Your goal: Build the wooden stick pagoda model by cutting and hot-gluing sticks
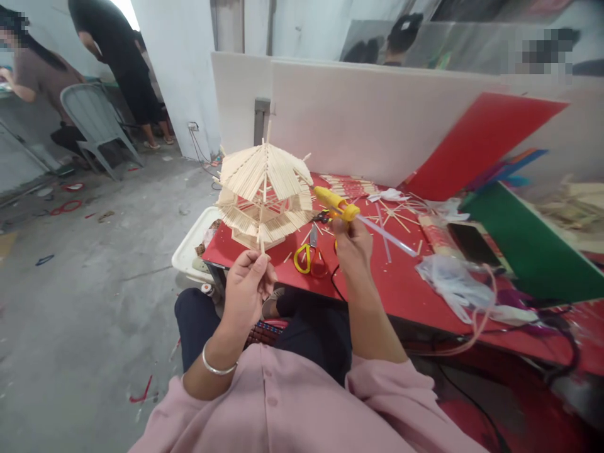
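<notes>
A pavilion model (267, 179) of thin wooden sticks, with a pointed roof over a lower flared tier, stands at the red table's near left corner. In front of it, my left hand (250, 277) is closed, thumb and fingers pinching a thin wooden stick (263, 246). Whether this stick is joined to the model's lower edge I cannot tell. My right hand (353, 245) grips a yellow glue gun (333, 200), its nozzle close to the right edge of the upper roof. From its back end sticks out a long translucent glue stick (387, 234).
Yellow-and-red-handled scissors (310, 255) lie on the red table (401, 286) among loose sticks. Farther right are a plastic bag (453, 283), a phone (473, 244) and a green board (538, 245). A white tub (189, 248) stands left of the table. Other people are in the background.
</notes>
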A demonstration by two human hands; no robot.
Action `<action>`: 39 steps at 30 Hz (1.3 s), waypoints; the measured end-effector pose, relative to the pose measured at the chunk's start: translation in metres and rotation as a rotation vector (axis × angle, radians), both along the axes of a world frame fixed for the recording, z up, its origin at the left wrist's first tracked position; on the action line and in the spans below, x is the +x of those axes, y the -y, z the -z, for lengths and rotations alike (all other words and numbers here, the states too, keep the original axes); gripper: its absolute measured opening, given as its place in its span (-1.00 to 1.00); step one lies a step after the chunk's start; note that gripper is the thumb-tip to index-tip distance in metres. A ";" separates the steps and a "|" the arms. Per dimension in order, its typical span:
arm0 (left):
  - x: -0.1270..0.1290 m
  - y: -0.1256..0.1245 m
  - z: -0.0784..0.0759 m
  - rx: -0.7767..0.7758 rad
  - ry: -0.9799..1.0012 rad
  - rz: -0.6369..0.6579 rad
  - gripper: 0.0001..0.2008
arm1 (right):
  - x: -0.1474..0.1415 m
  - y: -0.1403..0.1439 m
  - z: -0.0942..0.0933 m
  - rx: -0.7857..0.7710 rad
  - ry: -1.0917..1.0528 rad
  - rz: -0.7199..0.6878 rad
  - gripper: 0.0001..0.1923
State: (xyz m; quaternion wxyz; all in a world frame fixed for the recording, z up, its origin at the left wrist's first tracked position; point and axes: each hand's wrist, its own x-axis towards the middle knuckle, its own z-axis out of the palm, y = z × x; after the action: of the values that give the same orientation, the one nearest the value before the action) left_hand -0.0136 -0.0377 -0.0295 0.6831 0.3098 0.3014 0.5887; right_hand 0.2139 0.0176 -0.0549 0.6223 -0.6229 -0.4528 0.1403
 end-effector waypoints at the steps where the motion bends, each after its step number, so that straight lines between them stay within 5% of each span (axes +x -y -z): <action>1: 0.001 0.001 -0.001 0.000 -0.007 0.003 -0.56 | 0.002 -0.009 0.000 0.027 -0.061 -0.027 -0.50; 6: 0.005 0.004 -0.003 -0.005 -0.032 -0.002 -0.57 | 0.009 -0.040 0.003 0.070 -0.324 -0.137 -0.45; 14: 0.017 0.005 -0.001 -0.007 -0.060 0.018 -0.59 | 0.023 -0.023 0.005 -0.050 -0.508 -0.313 -0.37; 19: 0.023 0.005 0.000 0.005 -0.051 0.021 -0.60 | 0.028 -0.030 -0.003 -0.019 -0.639 -0.223 -0.38; 26: 0.014 0.000 0.000 0.006 -0.021 -0.051 -0.59 | -0.009 0.004 0.013 0.035 -0.407 -0.263 -0.45; 31: 0.008 0.002 0.001 0.010 0.010 -0.041 -0.59 | -0.035 0.002 0.021 0.101 -0.204 -0.182 -0.54; 39: -0.005 0.003 0.005 -0.009 0.043 -0.066 -0.58 | -0.049 0.022 0.025 0.041 -0.164 -0.375 -0.55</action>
State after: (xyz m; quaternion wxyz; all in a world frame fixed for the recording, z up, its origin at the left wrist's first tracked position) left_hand -0.0190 -0.0404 -0.0350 0.6710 0.2837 0.2994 0.6162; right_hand 0.1652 -0.0048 -0.0804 0.6326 -0.5014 -0.5114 0.2947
